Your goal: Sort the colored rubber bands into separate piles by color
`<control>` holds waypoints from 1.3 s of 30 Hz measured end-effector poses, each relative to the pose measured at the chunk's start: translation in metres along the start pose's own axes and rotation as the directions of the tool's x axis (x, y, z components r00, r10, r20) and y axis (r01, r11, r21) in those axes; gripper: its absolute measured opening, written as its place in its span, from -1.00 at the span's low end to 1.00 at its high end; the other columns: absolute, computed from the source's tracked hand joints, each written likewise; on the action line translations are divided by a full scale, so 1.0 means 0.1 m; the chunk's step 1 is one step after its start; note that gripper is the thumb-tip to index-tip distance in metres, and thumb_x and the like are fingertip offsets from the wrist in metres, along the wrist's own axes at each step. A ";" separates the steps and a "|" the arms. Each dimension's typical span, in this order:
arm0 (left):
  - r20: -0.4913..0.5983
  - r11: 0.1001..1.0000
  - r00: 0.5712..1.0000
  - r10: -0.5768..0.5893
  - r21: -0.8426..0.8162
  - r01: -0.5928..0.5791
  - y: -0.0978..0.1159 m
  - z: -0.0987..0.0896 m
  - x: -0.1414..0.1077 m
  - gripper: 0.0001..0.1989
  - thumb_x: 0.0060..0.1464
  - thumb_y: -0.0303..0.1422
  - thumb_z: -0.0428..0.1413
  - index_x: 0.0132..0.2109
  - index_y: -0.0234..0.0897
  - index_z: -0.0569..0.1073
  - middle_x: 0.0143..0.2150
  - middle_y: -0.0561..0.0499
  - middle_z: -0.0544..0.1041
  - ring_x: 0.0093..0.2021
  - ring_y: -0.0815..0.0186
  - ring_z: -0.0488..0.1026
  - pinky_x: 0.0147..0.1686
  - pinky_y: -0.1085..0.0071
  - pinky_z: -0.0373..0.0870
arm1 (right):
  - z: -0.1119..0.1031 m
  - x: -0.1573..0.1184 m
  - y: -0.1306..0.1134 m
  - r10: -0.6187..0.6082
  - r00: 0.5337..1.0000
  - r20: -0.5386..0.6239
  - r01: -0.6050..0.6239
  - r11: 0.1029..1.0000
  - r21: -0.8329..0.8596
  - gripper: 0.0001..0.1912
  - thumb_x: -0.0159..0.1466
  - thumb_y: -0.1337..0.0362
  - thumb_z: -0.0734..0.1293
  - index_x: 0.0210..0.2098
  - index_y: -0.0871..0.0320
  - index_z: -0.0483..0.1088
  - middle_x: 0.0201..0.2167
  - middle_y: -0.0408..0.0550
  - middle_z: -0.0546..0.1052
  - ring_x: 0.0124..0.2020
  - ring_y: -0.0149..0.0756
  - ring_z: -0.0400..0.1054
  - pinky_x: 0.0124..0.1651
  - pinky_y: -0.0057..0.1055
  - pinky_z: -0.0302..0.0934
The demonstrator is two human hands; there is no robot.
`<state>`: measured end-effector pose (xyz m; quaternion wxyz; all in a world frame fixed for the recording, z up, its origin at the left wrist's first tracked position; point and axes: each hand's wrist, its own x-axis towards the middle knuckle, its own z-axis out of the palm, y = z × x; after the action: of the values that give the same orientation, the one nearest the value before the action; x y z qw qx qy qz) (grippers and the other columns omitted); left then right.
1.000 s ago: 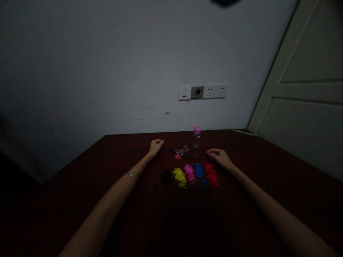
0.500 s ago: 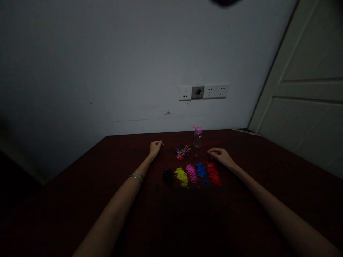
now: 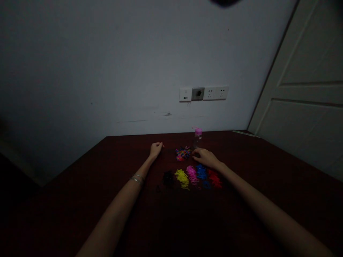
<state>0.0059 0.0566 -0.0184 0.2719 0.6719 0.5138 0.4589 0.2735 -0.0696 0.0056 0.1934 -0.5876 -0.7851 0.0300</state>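
Observation:
On the dark red table lies a mixed pile of coloured bands [image 3: 183, 153]. My right hand [image 3: 205, 157] is just right of that pile, in front of the bottle, its fingers parted and nothing visible in them. Resting left of the pile, my left hand [image 3: 156, 149] has its fingers curled closed; whatever they hold, if anything, is hidden. Nearer to me are sorted heaps in a row: black [image 3: 168, 177], yellow [image 3: 182, 179], pink [image 3: 192, 175], blue [image 3: 201, 172] and red [image 3: 214, 179]. My right wrist passes over the top of the red heap.
A clear bottle with a pink cap [image 3: 198, 132] stands behind my right hand. The table [image 3: 128, 146] meets a grey wall with sockets [image 3: 215, 93]. A pale panelled door [image 3: 305, 92] is at the right. A few loose dark bands lie near the black heap.
My right hand has moved left, from above the red heap to beside the mixed pile. My left hand stays in place. The view has shifted very slightly.

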 end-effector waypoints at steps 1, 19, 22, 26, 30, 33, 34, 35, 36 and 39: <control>0.001 1.000 1.000 0.008 0.000 -0.008 0.00 0.00 0.00 -0.65 -0.07 -0.20 -0.07 -0.52 -0.37 0.45 -0.69 0.06 0.33 -0.59 0.39 0.26 -0.52 0.49 0.13 | -0.01 0.02 -0.03 0.006 1.000 0.009 -0.006 1.000 -0.029 -0.75 0.15 0.22 0.21 -0.20 0.10 0.39 -0.18 -0.05 0.46 -0.19 -0.25 0.34 -0.23 -0.42 0.16; 0.011 0.999 1.000 -0.005 0.041 0.004 0.05 -0.01 -0.04 -0.68 -0.08 -0.24 -0.07 -0.53 -0.36 0.46 -0.67 0.05 0.35 -0.56 0.37 0.29 -0.52 0.49 0.14 | 0.02 0.15 -0.09 0.047 0.999 0.014 -0.045 0.995 -0.093 -0.82 0.15 0.26 0.22 -0.28 0.09 0.41 -0.23 -0.07 0.47 -0.20 -0.26 0.33 -0.30 -0.49 0.11; 0.002 0.999 1.000 0.021 0.037 -0.022 0.01 0.00 -0.01 -0.68 -0.07 -0.24 -0.08 -0.53 -0.35 0.45 -0.67 0.06 0.34 -0.57 0.39 0.27 -0.52 0.50 0.13 | 0.01 0.14 -0.08 0.034 0.999 0.004 -0.033 0.995 -0.089 -0.82 0.15 0.27 0.21 -0.29 0.09 0.41 -0.22 -0.07 0.47 -0.20 -0.26 0.33 -0.31 -0.48 0.11; -0.001 0.999 1.000 0.031 0.033 -0.031 -0.02 0.01 0.00 -0.68 -0.08 -0.24 -0.08 -0.56 -0.35 0.44 -0.66 0.06 0.35 -0.56 0.39 0.27 -0.52 0.50 0.12 | -0.04 0.11 -0.05 0.033 0.999 -0.022 -0.034 0.997 -0.073 -0.81 0.15 0.25 0.20 -0.29 0.09 0.42 -0.23 -0.07 0.48 -0.22 -0.27 0.34 -0.31 -0.48 0.11; -0.005 0.999 1.000 0.013 0.034 -0.013 -0.01 0.02 0.00 -0.68 -0.09 -0.24 -0.08 -0.55 -0.35 0.44 -0.68 0.06 0.33 -0.57 0.39 0.26 -0.52 0.50 0.11 | -0.12 0.06 -0.02 0.037 0.997 -0.062 -0.039 0.999 -0.029 -0.80 0.15 0.24 0.21 -0.29 0.08 0.43 -0.24 -0.09 0.49 -0.24 -0.28 0.35 -0.33 -0.48 0.11; -0.004 1.000 1.000 0.018 0.021 -0.018 0.00 0.02 -0.01 -0.68 -0.09 -0.24 -0.08 -0.55 -0.35 0.44 -0.68 0.06 0.32 -0.57 0.39 0.25 -0.52 0.50 0.11 | -0.18 0.02 -0.04 0.015 0.997 -0.081 -0.015 1.000 0.000 -0.80 0.15 0.23 0.21 -0.29 0.08 0.43 -0.25 -0.10 0.50 -0.28 -0.30 0.36 -0.34 -0.48 0.11; -0.003 1.000 1.000 0.018 0.021 -0.018 0.00 0.01 -0.01 -0.68 -0.09 -0.24 -0.08 -0.55 -0.35 0.44 -0.68 0.06 0.32 -0.57 0.39 0.25 -0.52 0.49 0.11 | -0.20 0.01 -0.07 0.004 0.997 -0.083 -0.004 1.000 0.006 -0.80 0.15 0.22 0.21 -0.30 0.08 0.43 -0.26 -0.09 0.50 -0.29 -0.31 0.36 -0.34 -0.48 0.11; -0.004 1.000 1.000 0.015 0.023 -0.015 0.01 0.01 -0.02 -0.67 -0.09 -0.23 -0.08 -0.55 -0.35 0.45 -0.68 0.06 0.33 -0.58 0.39 0.25 -0.52 0.49 0.11 | -0.22 0.00 -0.10 -0.008 0.996 -0.084 0.009 1.000 0.012 -0.80 0.15 0.22 0.21 -0.30 0.08 0.43 -0.27 -0.09 0.51 -0.30 -0.31 0.36 -0.34 -0.49 0.11; -0.006 1.000 1.000 0.010 0.026 -0.010 0.02 0.01 -0.02 -0.67 -0.09 -0.23 -0.08 -0.55 -0.35 0.45 -0.69 0.06 0.33 -0.58 0.39 0.25 -0.52 0.49 0.11 | -0.23 -0.02 -0.14 -0.021 0.996 -0.084 0.023 1.000 0.017 -0.80 0.16 0.22 0.21 -0.30 0.08 0.43 -0.28 -0.09 0.51 -0.31 -0.31 0.36 -0.34 -0.49 0.11; -0.012 0.999 1.000 -0.004 0.034 0.004 0.05 0.00 -0.04 -0.67 -0.08 -0.23 -0.07 -0.53 -0.36 0.46 -0.69 0.06 0.33 -0.58 0.38 0.26 -0.52 0.49 0.12 | -0.24 -0.05 -0.32 -0.089 0.994 -0.064 0.091 0.995 0.033 -0.83 0.16 0.24 0.22 -0.32 0.09 0.43 -0.29 -0.10 0.50 -0.31 -0.32 0.35 -0.34 -0.49 0.10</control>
<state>0.0077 0.0509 -0.0160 0.2584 0.6726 0.5245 0.4535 0.2532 -0.0883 0.0349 0.2293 -0.5489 -0.8037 0.0168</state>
